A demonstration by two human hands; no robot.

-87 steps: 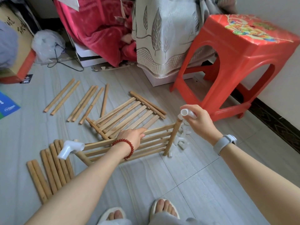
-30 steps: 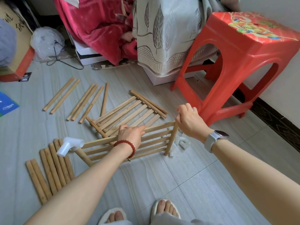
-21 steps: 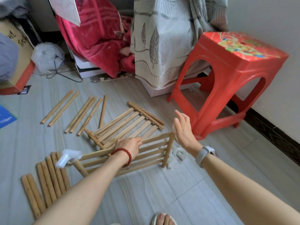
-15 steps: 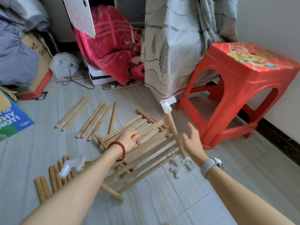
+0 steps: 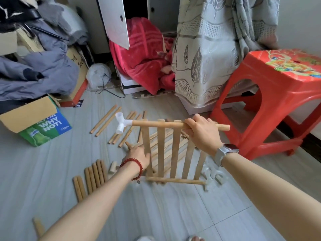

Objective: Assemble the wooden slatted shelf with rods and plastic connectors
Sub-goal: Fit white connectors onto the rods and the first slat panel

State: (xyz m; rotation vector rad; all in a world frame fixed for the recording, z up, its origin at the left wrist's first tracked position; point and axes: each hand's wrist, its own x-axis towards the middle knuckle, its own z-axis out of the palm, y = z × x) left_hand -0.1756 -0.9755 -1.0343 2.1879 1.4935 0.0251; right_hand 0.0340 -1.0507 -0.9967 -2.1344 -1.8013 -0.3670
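Note:
A wooden slatted panel stands upright in front of me, its slats vertical. Its top rod carries a white plastic connector on the left end; the right end is bare. My right hand is closed around the top rod near its right end. Lower down, my left hand grips the leftmost slat. The bottom rod rests on the floor, with a white connector at its right end. A second slatted panel lies flat behind, partly hidden.
Loose white connectors lie at the right of the panel. Short thick rods lie at the left, long thin rods farther back. A red plastic stool stands at the right, a cardboard box at the left, a curtain behind.
The panel was swung up from lying long-side on the floor to standing with the connector rod on top. My right hand let go of the rod end, then gripped the top rod.

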